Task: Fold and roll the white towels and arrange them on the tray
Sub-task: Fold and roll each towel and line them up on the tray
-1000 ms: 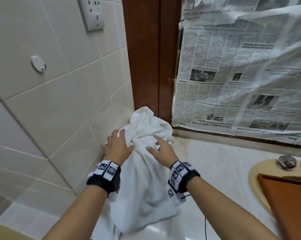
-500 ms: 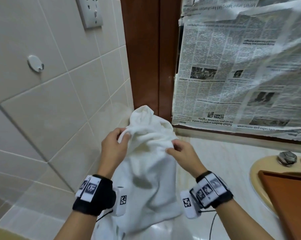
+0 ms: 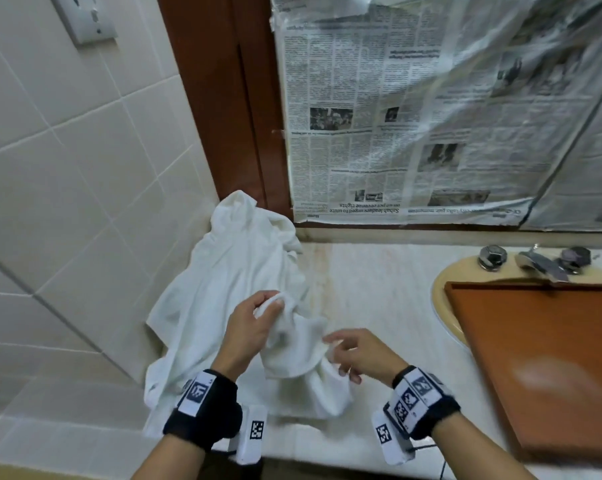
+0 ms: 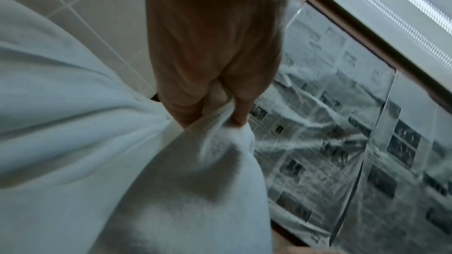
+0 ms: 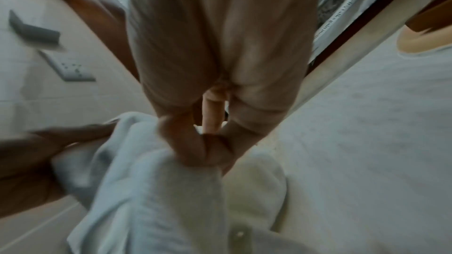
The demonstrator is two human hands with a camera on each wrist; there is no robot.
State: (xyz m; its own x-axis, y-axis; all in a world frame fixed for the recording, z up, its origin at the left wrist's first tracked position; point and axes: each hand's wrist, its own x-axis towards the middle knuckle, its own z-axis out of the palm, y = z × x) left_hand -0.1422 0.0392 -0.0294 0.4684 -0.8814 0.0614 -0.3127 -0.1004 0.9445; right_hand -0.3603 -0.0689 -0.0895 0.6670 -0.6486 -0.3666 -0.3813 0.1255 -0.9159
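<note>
We pinch the towel (image 3: pixel 230 271) edge in both hands, left (image 3: pixel 249 327) and right (image 3: pixel 360 355), to spread it for folding.

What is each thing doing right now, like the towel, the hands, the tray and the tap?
Towel: crumpled, not folded or rolled, partly lifted off the counter.
Left hand: pinching a bunched bit of towel.
Right hand: pinching the towel's edge.
Tray: lying over the sink, no towel on it.
Tap: no water seen running.
Newspaper: stuck over the window, under plastic.
</note>
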